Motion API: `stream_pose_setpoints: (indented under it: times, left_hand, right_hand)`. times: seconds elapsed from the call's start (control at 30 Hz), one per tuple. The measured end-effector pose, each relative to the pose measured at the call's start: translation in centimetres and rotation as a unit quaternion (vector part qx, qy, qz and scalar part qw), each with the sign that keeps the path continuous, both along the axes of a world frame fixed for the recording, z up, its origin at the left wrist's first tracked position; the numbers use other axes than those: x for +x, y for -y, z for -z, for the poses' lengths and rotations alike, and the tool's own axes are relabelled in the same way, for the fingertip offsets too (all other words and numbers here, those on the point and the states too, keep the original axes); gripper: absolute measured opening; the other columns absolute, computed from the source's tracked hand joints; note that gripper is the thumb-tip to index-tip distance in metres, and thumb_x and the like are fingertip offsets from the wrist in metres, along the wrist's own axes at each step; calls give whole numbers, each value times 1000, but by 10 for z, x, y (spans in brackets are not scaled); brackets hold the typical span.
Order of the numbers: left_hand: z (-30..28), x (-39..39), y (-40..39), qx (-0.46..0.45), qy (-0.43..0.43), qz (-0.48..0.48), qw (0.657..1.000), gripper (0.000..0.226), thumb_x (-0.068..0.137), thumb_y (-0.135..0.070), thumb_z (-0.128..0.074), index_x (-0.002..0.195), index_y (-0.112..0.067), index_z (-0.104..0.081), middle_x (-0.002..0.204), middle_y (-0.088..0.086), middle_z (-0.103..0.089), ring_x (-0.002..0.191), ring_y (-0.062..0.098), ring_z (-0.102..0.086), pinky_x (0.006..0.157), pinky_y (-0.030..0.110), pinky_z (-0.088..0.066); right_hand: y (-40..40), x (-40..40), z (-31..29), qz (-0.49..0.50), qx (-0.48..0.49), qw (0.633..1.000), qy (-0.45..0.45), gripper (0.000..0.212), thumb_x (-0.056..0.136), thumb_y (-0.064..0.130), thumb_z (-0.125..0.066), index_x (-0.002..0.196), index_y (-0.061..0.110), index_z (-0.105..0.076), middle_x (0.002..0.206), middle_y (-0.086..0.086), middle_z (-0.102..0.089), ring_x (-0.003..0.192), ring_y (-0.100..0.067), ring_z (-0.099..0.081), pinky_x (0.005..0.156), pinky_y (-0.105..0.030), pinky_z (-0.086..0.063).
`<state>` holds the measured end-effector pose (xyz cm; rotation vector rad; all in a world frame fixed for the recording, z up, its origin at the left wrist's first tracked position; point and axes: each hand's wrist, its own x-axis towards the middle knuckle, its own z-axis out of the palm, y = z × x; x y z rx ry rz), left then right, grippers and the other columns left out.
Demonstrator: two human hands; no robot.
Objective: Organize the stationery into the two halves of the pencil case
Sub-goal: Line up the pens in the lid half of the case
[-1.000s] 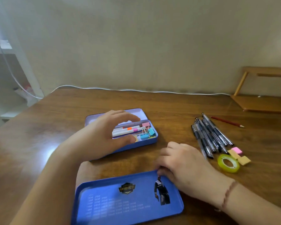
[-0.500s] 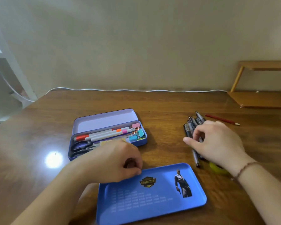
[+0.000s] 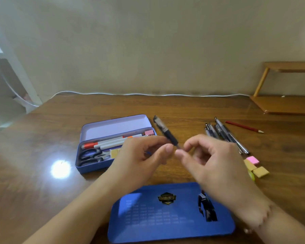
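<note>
A black pen (image 3: 164,130) is in the air over the table's middle, slanting up and away to the left. Its lower end sits where the fingertips of my left hand (image 3: 143,159) and my right hand (image 3: 213,166) meet; both pinch it. The deep half of the pencil case (image 3: 88,169) lies at the left with markers (image 3: 111,142), scissors (image 3: 91,154) and pink clips inside. The flat blue half (image 3: 165,221) lies near me, with nothing in it. Several more pens (image 3: 225,134) lie at the right.
A red pencil (image 3: 243,126) lies beyond the pens. Pink and yellow erasers (image 3: 253,164) and a green tape roll (image 3: 251,175), mostly hidden by my right hand, lie at the right. A wooden shelf (image 3: 285,103) stands at the back right; a white cable (image 3: 148,94) runs along the wall.
My right hand has lifted one black pen from the pile and brought it to the middle. My left hand has risen from the flat blue half to meet it.
</note>
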<state>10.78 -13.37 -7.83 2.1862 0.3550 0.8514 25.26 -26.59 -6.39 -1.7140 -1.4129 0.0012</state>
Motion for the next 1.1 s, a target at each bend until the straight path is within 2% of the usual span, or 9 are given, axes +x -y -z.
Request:
stream_pose_setpoints:
  times: [0.13,0.27,0.33,0.43,0.57,0.63,0.73,0.9,1.1]
  left_hand:
    - [-4,0,7,-22,39,18,999,40,96,-39,-54,84,-3,-67,67,16,-62,60,39,-55,52,51,-46]
    - [-12,-8,9,79,-46,47,995,29,100,-31,-47,81,-13,-59,62,-4,-50,54,15,-45,49,32,-37]
    - [-14,-9,11,133,-103,52,984,26,101,-31,-46,85,-15,-61,63,-9,-48,56,10,-45,51,23,-32]
    - [-13,-8,10,137,-146,81,976,25,101,-28,-50,80,-16,-59,61,-7,-47,56,12,-46,51,26,-34]
    - [-13,-11,5,184,-217,118,951,17,97,-35,-56,90,-25,-66,69,-12,-53,63,8,-50,54,19,-35]
    - [-15,-14,-1,181,-218,116,952,17,95,-39,-58,104,-30,-69,78,-16,-57,71,7,-54,59,14,-37]
    - [-16,-20,-11,166,-228,104,954,18,91,-42,-62,105,-33,-68,85,-18,-59,79,11,-56,63,18,-44]
    - [-14,-25,-19,192,-295,123,928,25,81,-54,-67,101,-39,-64,90,-21,-60,84,-2,-57,65,13,-45]
    - [-10,-23,-20,163,-320,134,924,17,82,-39,-72,97,-37,-66,88,-20,-62,81,2,-60,66,22,-52]
  right_hand:
    - [3,-16,0,-42,-6,998,46,31,80,63,-58,83,32,-66,62,12,-60,60,-10,-57,49,-21,-43]
    - [11,8,-12,-76,93,992,47,34,85,42,-65,114,26,-64,94,17,-62,77,-12,-59,56,-23,-48]
    - [12,19,-13,-108,105,983,101,39,85,30,-68,122,18,-63,108,10,-62,89,-11,-60,69,-21,-49]
    - [9,23,-8,-124,59,974,181,20,85,20,-71,103,13,-75,98,4,-66,90,-14,-62,75,-30,-51]
    - [15,24,-8,-119,-75,967,214,7,83,33,-70,88,29,-72,87,19,-63,85,-7,-56,70,-32,-52]
    - [18,23,-8,-113,-139,961,212,12,81,46,-61,86,38,-68,85,24,-60,86,-5,-54,71,-32,-51]
    - [20,24,-7,-119,-206,953,185,22,78,60,-48,84,46,-63,84,29,-56,92,2,-49,77,-26,-47]
    - [16,20,0,-95,-229,943,222,22,83,59,-51,90,43,-65,84,25,-56,89,3,-46,77,-18,-41]
    - [13,20,3,-68,-250,946,194,35,75,68,-42,96,45,-59,79,27,-56,84,9,-49,67,-11,-36]
